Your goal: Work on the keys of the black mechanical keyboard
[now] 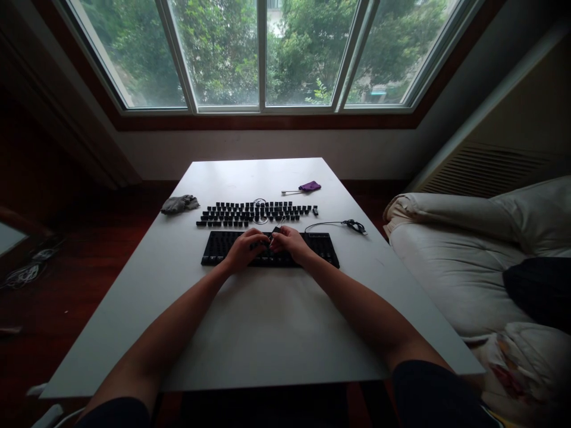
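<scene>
A black keyboard (322,248) lies on the white table, with my two hands over its middle. My right hand (289,242) is closed on a small dark tool with thin wire, which looks like a keycap puller (277,230). Close by on the left, my left hand (245,249) has its fingers curled together at the wire end. What it pinches, if anything, is too small to make out. Just beyond the keyboard stand several rows of loose black keycaps (236,213). The fingers hide the keyboard's central part.
On the white table (267,333), a grey cloth (179,204) lies at the left edge. A purple pouch (310,186) and a thin white stick (291,192) lie toward the back. A bundled cable (354,226) rests on the right. Beside the table stands a pale sofa (441,267).
</scene>
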Demonstrator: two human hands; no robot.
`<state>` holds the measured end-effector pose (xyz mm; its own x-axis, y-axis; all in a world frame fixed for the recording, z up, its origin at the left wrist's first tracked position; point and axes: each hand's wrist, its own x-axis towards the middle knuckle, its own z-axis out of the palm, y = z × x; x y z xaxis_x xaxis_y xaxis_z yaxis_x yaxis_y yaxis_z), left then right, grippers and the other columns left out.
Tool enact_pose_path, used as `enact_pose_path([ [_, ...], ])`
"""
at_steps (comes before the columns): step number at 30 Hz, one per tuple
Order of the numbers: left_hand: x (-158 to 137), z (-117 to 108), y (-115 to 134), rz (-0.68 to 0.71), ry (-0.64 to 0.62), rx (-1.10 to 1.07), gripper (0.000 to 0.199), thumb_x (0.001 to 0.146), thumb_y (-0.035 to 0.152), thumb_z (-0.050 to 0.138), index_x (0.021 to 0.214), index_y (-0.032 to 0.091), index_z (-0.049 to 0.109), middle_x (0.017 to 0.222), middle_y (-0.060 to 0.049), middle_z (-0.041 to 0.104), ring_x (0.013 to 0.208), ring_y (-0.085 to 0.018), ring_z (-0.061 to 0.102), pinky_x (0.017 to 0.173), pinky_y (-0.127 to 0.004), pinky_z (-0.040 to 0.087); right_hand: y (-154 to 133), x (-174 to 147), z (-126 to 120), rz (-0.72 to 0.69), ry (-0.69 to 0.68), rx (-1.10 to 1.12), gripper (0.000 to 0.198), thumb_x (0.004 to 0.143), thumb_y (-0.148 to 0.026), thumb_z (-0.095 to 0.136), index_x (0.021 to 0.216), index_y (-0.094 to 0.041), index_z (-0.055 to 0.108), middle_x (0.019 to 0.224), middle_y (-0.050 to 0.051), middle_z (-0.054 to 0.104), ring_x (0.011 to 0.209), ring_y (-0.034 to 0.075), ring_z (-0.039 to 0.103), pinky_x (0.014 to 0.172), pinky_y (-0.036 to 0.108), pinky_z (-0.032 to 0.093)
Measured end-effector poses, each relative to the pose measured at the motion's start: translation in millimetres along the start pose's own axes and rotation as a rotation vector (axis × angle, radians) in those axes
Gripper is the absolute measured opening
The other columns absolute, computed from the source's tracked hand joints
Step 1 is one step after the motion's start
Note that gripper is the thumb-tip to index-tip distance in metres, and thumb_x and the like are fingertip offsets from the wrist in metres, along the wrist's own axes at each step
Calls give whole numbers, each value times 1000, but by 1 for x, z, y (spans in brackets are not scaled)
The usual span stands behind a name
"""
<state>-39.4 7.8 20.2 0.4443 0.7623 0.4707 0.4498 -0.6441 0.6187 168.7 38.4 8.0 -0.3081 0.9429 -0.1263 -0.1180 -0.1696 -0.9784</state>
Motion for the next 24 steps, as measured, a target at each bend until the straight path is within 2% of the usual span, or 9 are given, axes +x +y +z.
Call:
enact_pose_path([
  [4,-1,2,2,0,-16,21,22,90,24,66,111,26,73,107,-7,65,100,-21,63,91,-36,52,2,0,1,-87,-16,-42,28,83,-38,71,84,-20,50,71,1,71,60,17,71,54,27,59],
  [7,0,3,2,-41,17,-22,21,89,24,66,109,25,73,105,-6,65,98,-20,63,90,-35,52,0,-3,4,-161,-7,-67,29,82,-41,70,86,-21,49,72,0,71,61,17,71,56,29,60],
  [14,5,0,0,-96,88,-56,18,89,24,65,105,23,72,103,-4,65,90,-17,64,84,-32,52,5,-4,8,-154,32,-67,30,80,-40,70,86,-22,47,71,-2,69,60,17,71,54,28,59],
  [20,9,-20,-17,-226,271,123,18,92,29,61,106,22,69,101,-4,68,83,-17,64,77,-31,51,10,1,6,-131,82,-34,31,80,-42,69,85,-22,46,70,-3,68,57,15,69,53,27,59],
  [24,18,-26,-32,-212,268,347,15,88,25,64,102,23,70,98,-5,68,89,-22,63,85,-37,48,14,3,4,-147,71,-42,29,81,-41,69,85,-21,47,70,-2,68,57,15,69,52,27,58],
])
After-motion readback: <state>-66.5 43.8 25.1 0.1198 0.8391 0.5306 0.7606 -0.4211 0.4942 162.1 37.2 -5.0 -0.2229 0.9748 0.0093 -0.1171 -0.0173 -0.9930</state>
